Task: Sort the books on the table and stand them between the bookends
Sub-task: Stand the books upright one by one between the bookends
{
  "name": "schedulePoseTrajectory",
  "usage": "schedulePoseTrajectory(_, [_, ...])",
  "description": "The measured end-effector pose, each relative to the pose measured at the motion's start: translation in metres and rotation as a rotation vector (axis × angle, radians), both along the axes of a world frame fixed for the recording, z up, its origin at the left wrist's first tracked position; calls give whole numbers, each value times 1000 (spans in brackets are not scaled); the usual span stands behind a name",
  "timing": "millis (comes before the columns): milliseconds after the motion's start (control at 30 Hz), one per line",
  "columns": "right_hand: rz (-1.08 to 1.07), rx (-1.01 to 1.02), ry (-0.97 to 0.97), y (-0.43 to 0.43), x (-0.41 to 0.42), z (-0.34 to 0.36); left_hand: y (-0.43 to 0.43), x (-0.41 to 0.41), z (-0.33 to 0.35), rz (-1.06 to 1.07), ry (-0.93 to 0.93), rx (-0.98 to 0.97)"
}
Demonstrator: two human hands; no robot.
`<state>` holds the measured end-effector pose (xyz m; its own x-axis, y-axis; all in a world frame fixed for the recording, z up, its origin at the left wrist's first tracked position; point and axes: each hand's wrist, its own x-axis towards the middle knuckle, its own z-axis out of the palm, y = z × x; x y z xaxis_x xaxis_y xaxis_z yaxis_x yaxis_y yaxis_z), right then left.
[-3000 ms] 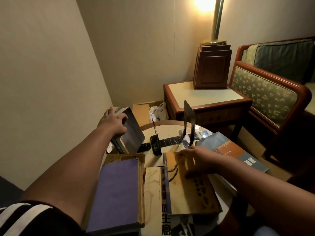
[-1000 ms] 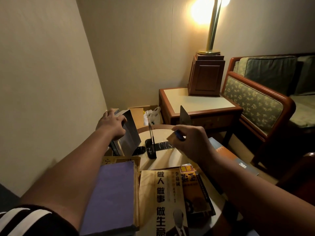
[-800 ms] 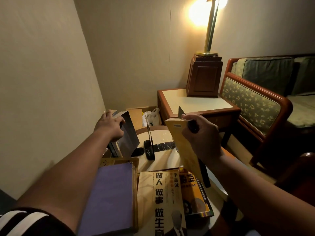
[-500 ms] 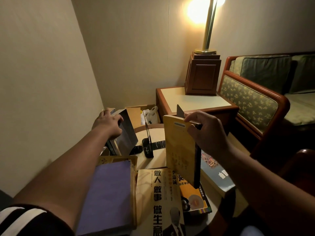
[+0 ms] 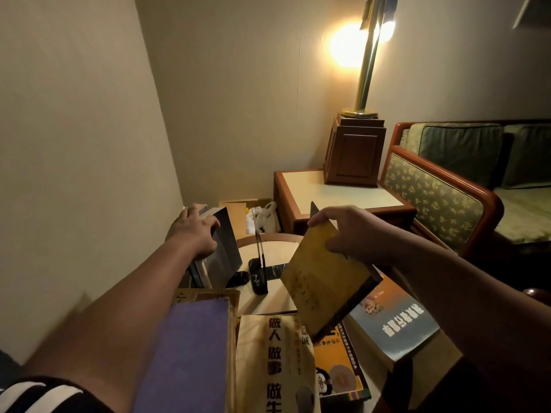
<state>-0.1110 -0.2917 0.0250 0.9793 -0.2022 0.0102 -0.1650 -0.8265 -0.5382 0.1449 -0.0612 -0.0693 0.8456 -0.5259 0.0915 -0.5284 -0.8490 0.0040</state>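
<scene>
Cardboard box (image 5: 235, 208) sits on the floor past the table's (image 5: 280, 248) 12 o'clock edge, with a white plastic bag (image 5: 265, 217) in it. Your left hand (image 5: 193, 231) is curled over the top of the upright dark book (image 5: 225, 251) at the table's 10 o'clock, gripping it. Your right hand (image 5: 348, 231) grips the yellow book (image 5: 325, 284) by its top corner; the book hangs tilted in the air, above the flat books. Near bookend (image 5: 260, 263) stands between your hands, at 3 o'clock of the dark book and apart from it. Far bookend's tip (image 5: 313, 209) shows behind your right hand. Flat at 6 o'clock: purple book (image 5: 190, 353), cream book (image 5: 274, 362), orange book (image 5: 340, 368). Blue book (image 5: 396, 320) lies at 4 o'clock.
</scene>
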Motion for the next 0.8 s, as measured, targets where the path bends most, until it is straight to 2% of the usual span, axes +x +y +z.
schedulePoseTrajectory(167, [-105, 66, -370, 12, 33, 37, 1, -2, 0, -10, 6, -29])
schedulePoseTrajectory(333, [-161, 135, -521, 31, 76, 64, 1, -4, -2, -39, -1, -82])
schedulePoseTrajectory(467, [-208, 78, -482, 44, 114, 57, -2, -5, -5, -59, 11, -131])
schedulePoseTrajectory(600, [-207, 37, -333, 59, 157, 23, 0, 4, -7, -50, 24, -141])
schedulePoseTrajectory(800, [-181, 201, -107, 87, 196, -27, 1, 13, -10, -46, 17, -200])
